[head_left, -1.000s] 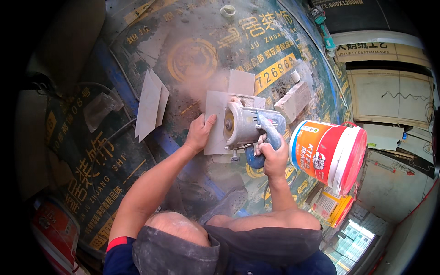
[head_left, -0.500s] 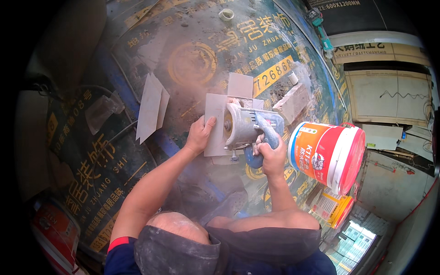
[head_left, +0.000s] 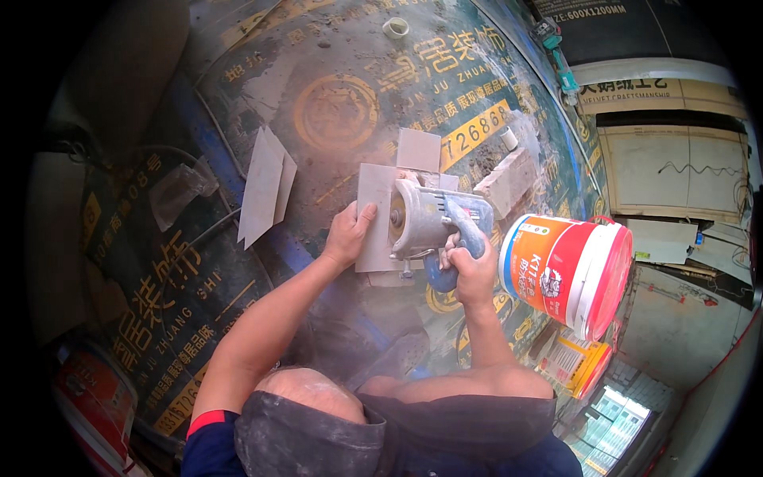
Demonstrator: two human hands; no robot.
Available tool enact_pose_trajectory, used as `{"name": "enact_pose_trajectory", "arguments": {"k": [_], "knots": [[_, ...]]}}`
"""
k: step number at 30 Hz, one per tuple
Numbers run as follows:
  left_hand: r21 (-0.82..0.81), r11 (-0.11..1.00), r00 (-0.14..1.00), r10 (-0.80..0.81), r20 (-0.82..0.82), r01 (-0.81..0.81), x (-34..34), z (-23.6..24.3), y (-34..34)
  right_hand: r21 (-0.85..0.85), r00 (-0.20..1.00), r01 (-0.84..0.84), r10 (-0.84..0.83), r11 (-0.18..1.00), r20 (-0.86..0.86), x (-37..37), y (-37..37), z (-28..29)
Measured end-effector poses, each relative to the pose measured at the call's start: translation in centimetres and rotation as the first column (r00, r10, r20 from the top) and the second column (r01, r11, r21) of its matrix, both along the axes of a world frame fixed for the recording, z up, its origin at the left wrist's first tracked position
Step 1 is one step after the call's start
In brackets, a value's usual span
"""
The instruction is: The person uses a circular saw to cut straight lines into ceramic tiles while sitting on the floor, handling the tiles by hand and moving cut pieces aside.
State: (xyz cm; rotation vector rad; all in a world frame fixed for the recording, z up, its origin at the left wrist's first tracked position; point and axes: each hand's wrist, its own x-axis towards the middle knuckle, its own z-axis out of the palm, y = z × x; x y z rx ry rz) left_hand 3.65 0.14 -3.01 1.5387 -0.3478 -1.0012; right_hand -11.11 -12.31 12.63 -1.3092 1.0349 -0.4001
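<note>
My right hand (head_left: pixel 470 269) is wrapped round the blue handle of a dusty circular tile cutter (head_left: pixel 425 219). The cutter's metal base rests on a light grey tile piece (head_left: pixel 374 207). At that tile's left edge my left hand (head_left: pixel 348 235) grips it, thumb on top and fingers along the side. Under and beyond the cutter lie more tile offcuts, one of them a squarish piece (head_left: pixel 419 149). The blade's contact with the tile is hidden by the cutter's body. Haze of dust hangs around the work.
Pointed tile offcuts (head_left: pixel 266 187) lie left of my left hand. A dusty block (head_left: pixel 507 181) sits beyond the cutter. To the right stands an orange and white bucket (head_left: pixel 564 274), with a yellow one (head_left: pixel 574 364) nearer. A tape roll (head_left: pixel 395 29) lies far off on the printed floor sheet (head_left: pixel 334 171).
Both hands, the tile and the cutter hold nearly the same place. The whole view has shifted very slightly.
</note>
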Motion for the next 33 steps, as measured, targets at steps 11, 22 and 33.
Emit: {"name": "enact_pose_trajectory", "arguments": {"k": [11, 22, 33], "knots": [[-0.004, 1.000, 0.998, 0.021, 0.053, -0.021, 0.0, -0.2, 0.0, -0.022, 1.000, -0.008, 0.007, 1.000, -0.027, -0.9, 0.6, -0.3], [0.014, 1.000, 0.999, 0.012, 0.033, -0.012, 0.1, 0.0, -0.1, -0.033, 1.000, 0.000, -0.001, 0.999, -0.031, -1.3, 1.5, 0.1], [-0.016, 1.000, 0.999, -0.009, 0.039, 0.010, 0.0, -0.4, 0.1, -0.034, 0.998, 0.046, -0.047, 0.998, -0.030, -2.1, 1.5, 0.7]]}}
